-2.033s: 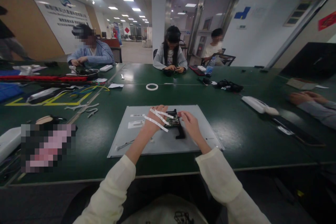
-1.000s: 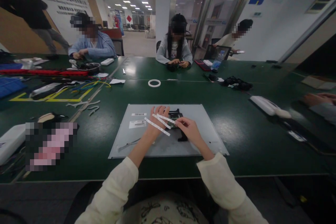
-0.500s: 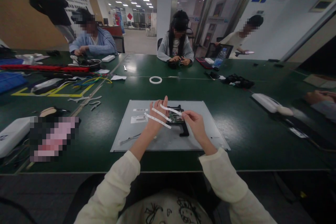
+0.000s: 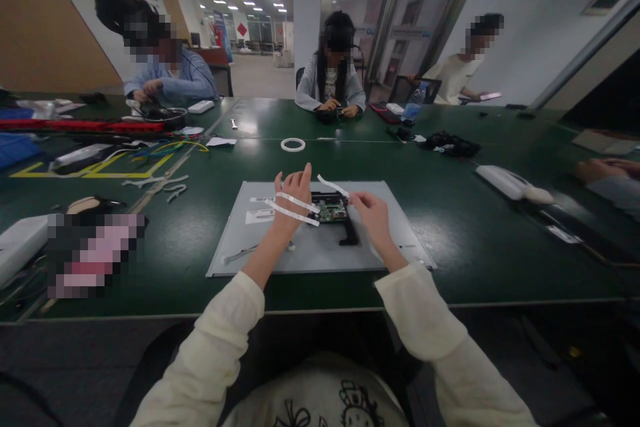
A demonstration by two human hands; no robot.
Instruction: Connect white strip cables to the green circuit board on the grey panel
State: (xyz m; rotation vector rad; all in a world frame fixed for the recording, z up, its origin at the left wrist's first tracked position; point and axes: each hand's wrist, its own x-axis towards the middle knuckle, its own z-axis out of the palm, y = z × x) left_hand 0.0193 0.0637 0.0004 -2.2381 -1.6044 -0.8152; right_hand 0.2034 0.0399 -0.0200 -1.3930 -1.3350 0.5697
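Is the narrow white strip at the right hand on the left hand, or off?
Off: the right hand pinches the strip, and a gap separates it from the left hand.

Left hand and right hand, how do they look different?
The left hand has its fingers loosely open, while the right hand has its fingertips pinched together.
The left hand has two white strips lying across its back; the right hand grips one white strip by its end.
Both are bare and come out of cream sleeves.
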